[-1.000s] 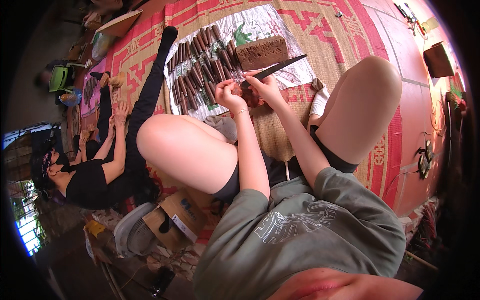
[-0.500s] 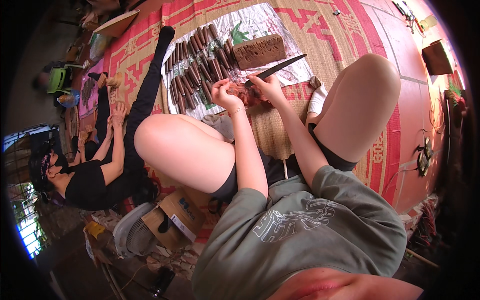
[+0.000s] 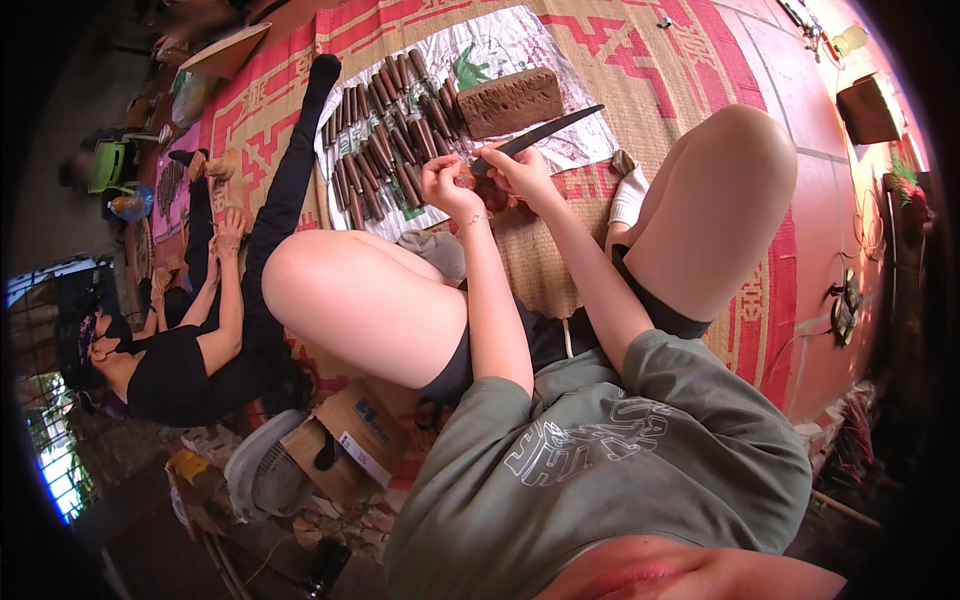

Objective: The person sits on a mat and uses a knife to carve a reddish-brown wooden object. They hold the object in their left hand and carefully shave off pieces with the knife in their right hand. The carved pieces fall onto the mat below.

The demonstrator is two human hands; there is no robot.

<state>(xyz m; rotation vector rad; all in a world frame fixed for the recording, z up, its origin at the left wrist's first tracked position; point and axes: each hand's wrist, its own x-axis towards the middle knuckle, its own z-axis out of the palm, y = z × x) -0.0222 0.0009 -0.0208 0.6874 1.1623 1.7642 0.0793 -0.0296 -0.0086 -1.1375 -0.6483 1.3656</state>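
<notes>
Left hand (image 3: 454, 194) and right hand (image 3: 524, 174) just beside each other.
The left one's fingers (image 3: 436, 170) curl inward; the right's close in a grip. Both forearms (image 3: 590, 255) reach far, the right slanting left, between bent, widespread knees (image 3: 755, 150).

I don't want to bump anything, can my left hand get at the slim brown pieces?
Probably yes: the left hand is beside the slim brown pieces with nothing visibly between, and the dark blade in the right hand points away.

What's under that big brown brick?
A white sheet shows around the brick, spread on the woven mat. The patch directly beneath the brick is covered, so I can't see anything there.
</notes>
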